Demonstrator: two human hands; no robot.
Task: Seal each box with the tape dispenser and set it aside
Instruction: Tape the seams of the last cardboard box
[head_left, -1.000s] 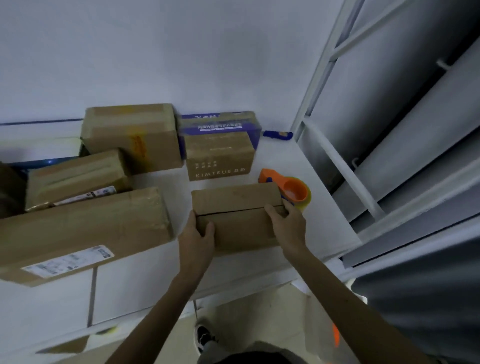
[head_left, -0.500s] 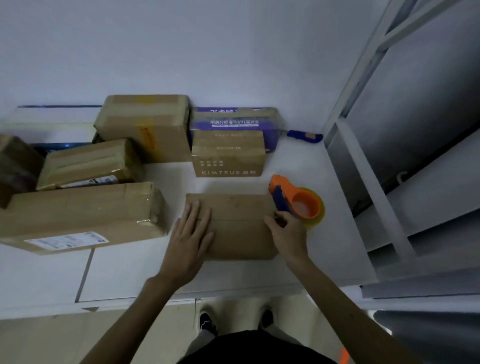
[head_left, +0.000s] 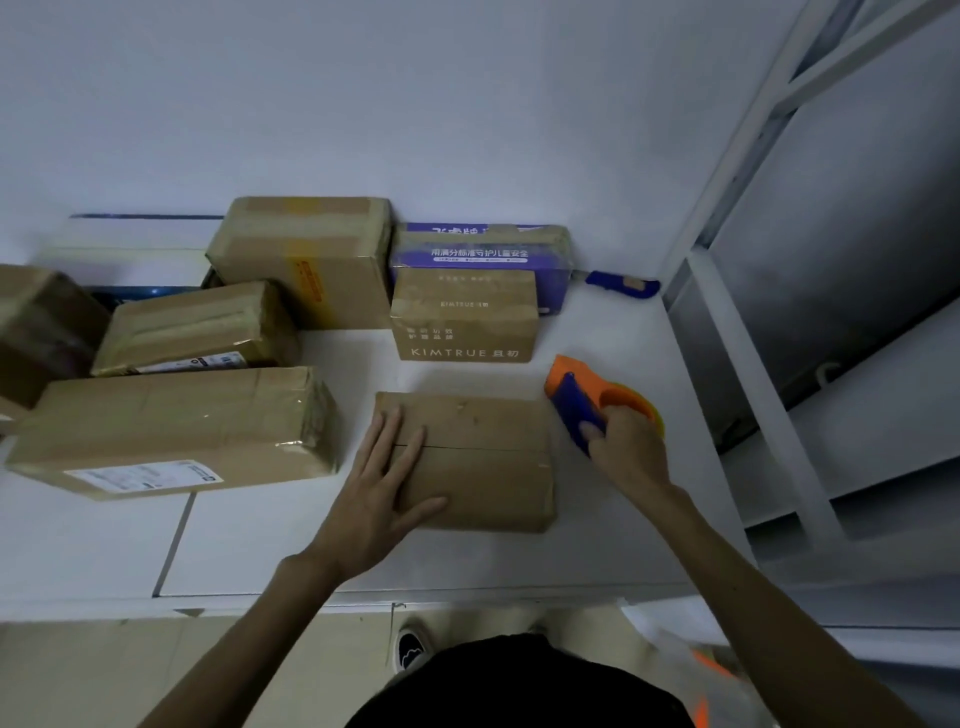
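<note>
A small brown cardboard box (head_left: 488, 457) lies on the white table (head_left: 260, 540) in front of me, its top flaps meeting at a bare centre seam. My left hand (head_left: 384, 483) presses flat on the box's left part, fingers straight. Just right of the box sits the orange and blue tape dispenser (head_left: 592, 400). My right hand (head_left: 631, 447) grips its blue handle, thumb on the blue part, fingers curled round the far side.
Several taped cardboard boxes stand behind and to the left: a long one (head_left: 171, 426), a tall one (head_left: 306, 260), a printed KIMTRUE box (head_left: 465, 317) and a purple one (head_left: 483, 249). A blue utility knife (head_left: 623, 285) lies by the wall. A white metal frame (head_left: 743, 364) bounds the right.
My right hand left the box's right edge and took hold of the tape dispenser. My left hand went from gripping the box's near edge to lying flat on its top.
</note>
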